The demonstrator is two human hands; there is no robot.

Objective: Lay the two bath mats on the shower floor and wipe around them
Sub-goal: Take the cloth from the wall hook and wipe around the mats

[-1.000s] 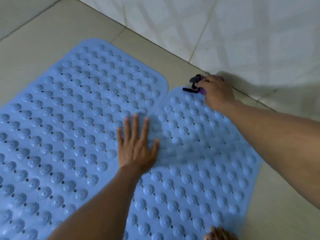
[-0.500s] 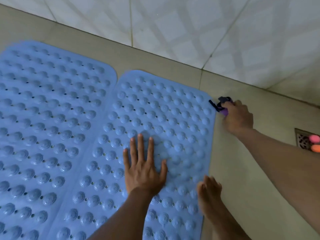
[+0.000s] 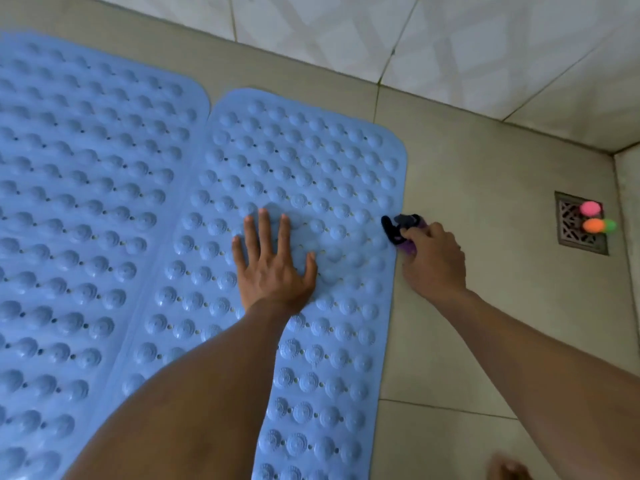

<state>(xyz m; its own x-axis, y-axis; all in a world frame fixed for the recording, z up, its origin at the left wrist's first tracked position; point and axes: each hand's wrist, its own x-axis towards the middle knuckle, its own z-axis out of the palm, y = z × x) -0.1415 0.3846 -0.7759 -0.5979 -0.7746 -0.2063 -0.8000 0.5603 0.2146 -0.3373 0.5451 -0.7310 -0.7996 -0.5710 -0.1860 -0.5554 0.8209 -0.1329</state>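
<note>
Two hands: left hand (image 3: 273, 271) flat on mat (image 3: 311, 150), right hand (image 3: 433, 263) clenched around purple cloth (image 3: 408, 247).

One camera only, worn on the head, looks steeply down from close above the floor (image 3: 467, 174), facing the tiled wall (image 3: 346, 29) at the far edge. The left mat (image 3: 86, 202) runs off frame left; the right mat (image 3: 311, 161) and purple scrubber (image 3: 394, 230) sit mid-frame; the drain (image 3: 568, 233) far right.

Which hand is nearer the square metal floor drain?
Right. The right hand, gripping a purple-and-black item, is left of the drain; the left hand lies flat on the right blue studded mat, farther left.
</note>
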